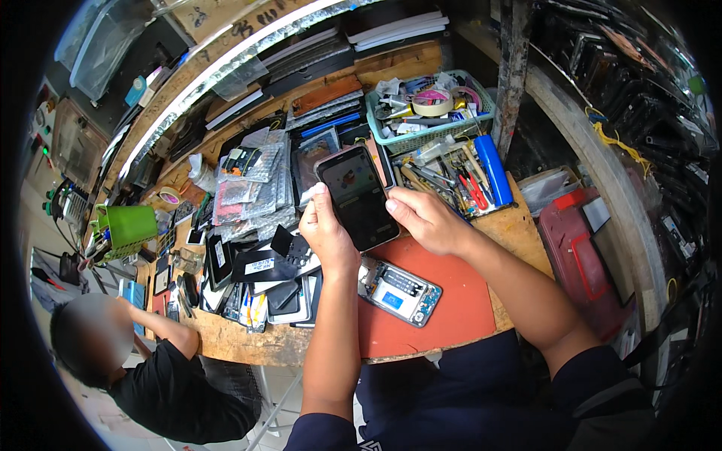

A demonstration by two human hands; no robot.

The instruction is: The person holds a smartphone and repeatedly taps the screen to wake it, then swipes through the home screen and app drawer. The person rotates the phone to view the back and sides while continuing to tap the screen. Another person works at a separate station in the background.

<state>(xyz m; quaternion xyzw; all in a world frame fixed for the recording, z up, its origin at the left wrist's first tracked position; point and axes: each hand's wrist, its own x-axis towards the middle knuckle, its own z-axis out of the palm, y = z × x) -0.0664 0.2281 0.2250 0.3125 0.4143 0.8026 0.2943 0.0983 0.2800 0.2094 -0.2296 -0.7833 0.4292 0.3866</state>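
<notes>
Between my two hands I hold a dark smartphone [352, 199], tilted above the bench, its dim screen facing me. My left hand [327, 229] grips the phone's left edge, fingers curled behind it. A small whitish scrap, perhaps cloth or tissue, shows by the left thumb. On the opposite edge, my right hand [425, 219] pinches the phone's side with the thumb in front. Below them an opened phone [404, 293] lies on a red mat [466, 304], its battery and blue circuit board exposed.
Left of the mat are piled phone parts [263, 267] and bubble-wrapped packs [256, 184]. A green basket [432, 134] holds tape and tubes; hand tools and a blue cylinder [492, 171] lie before it. A red case [583, 255] stands at right. Another person [180, 391] sits at lower left.
</notes>
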